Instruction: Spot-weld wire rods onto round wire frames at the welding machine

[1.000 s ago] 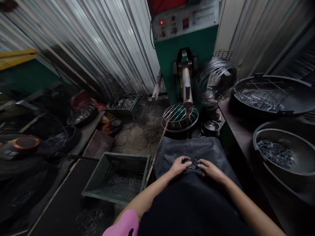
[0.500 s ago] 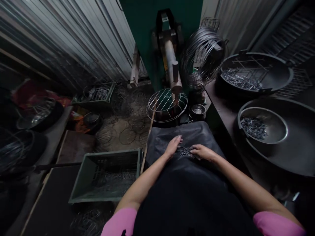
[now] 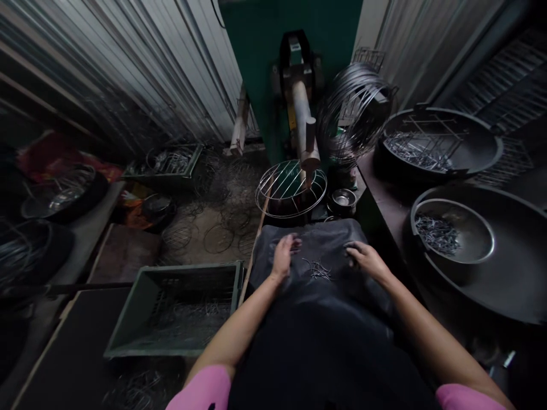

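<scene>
A small loose pile of short metal wires (image 3: 319, 270) lies on the dark cloth (image 3: 329, 234) over my lap. To its left is my left hand (image 3: 284, 256), resting near the cloth with fingers apart and slightly curled. Over on the right, my right hand (image 3: 367, 259) is at the cloth's edge, its fingers loosely bent and apart. Neither hand touches the pile, and I see nothing held in them. Beyond the cloth, a round wire rack (image 3: 291, 212) sits beneath the rod-like arm of a machine (image 3: 302, 108).
On the right, a metal bowl (image 3: 478, 233) of short wires sits inside a large dark pan (image 3: 513, 273); another pan (image 3: 482, 149) stands behind. A wire coil (image 3: 356, 102) hangs beside the machine. A green crate (image 3: 128, 319) is at left, with wire rings (image 3: 219, 238) on the floor.
Both hands have moved apart from the wire pile, the left one leftward and the right one rightward. The pile now lies uncovered on the cloth. The view has shifted slightly.
</scene>
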Available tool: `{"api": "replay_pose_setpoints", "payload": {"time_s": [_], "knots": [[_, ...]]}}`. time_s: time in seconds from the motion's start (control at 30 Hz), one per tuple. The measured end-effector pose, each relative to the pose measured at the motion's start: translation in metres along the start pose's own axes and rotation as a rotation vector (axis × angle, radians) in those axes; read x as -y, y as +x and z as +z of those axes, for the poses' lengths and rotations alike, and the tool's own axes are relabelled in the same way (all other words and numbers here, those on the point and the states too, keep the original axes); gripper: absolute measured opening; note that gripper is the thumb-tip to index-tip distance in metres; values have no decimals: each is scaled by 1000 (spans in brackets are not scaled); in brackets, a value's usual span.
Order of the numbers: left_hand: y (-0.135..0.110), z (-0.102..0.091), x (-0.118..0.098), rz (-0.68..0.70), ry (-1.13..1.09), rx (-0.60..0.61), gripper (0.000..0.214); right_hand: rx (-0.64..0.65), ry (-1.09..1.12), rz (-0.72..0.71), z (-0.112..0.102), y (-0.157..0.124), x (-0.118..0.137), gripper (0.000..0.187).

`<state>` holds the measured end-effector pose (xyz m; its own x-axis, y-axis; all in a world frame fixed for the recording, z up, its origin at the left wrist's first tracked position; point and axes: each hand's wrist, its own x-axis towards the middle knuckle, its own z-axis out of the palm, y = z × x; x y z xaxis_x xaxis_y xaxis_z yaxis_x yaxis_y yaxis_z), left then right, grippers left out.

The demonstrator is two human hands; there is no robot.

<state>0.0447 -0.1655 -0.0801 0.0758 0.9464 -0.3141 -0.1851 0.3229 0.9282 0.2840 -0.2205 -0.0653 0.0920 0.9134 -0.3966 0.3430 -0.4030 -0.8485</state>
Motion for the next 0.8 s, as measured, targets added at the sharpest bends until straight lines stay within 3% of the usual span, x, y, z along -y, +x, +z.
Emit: {"api": "replay_pose_setpoints", "payload": {"time_s": [0.07,0.13,0.2,0.3,0.47,0.63,0.8], "knots": [[10,-26,-18,34,-37,-210,41,-124,-83,-74,-8,4,-14,29],[22,-47,-39,65,-61,-372,37,-113,-161,-114,-7,7,-28,29],[37,-60,-62,79,-58,-443,33,-55,-213,-141,-1,10,-39,26],[62,-64,-95,6,-18,-427,30,-41,-184,-143,5,12,-43,28],[98,-49,-131,-235,-3,-269,36,-98,129,-57,-1,17,-36,38],[113,-37,-135,-345,9,-253,28,-87,191,2,-5,17,-41,40],[113,-32,-133,-445,-99,-242,26,-28,104,12,-7,22,-39,27]]}}
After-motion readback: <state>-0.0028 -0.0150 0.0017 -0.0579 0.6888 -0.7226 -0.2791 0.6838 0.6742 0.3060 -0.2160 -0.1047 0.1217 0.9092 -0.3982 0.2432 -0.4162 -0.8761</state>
